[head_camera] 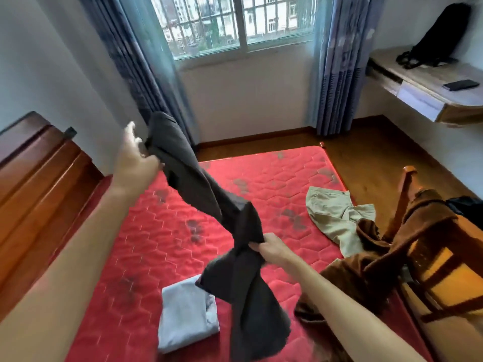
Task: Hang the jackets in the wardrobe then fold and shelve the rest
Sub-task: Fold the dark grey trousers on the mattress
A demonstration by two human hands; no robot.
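Grey garment (198, 189) is in the air over the mattress (261, 176), twisted into a long rope between both hands. It is dark, soft and limp, and the lower end hangs loose toward the near edge. It could be trousers, but I can't tell. Left hand (136, 158) is up high and pinches the top end between thumb and fingers. Right hand (271, 248) is lower and clenched round the middle of the cloth.

Progress looks like mid-task, in the fold phase.
- One pale folded piece (187, 309) lies on the mattress just under the hanging end, so at least one item looks done but is not shelved.
- Khaki trousers (332, 215) lie unfolded and crumpled near the right edge.
- Brown garment (376, 259), possibly a jacket, is draped over the chair (431, 259) and spills onto the bed, not hung.
- A black item (465, 205) sits past the chair, unclear what.
- No wardrobe is in view.

The grey piece needs untwisting and laying flat before any fold.
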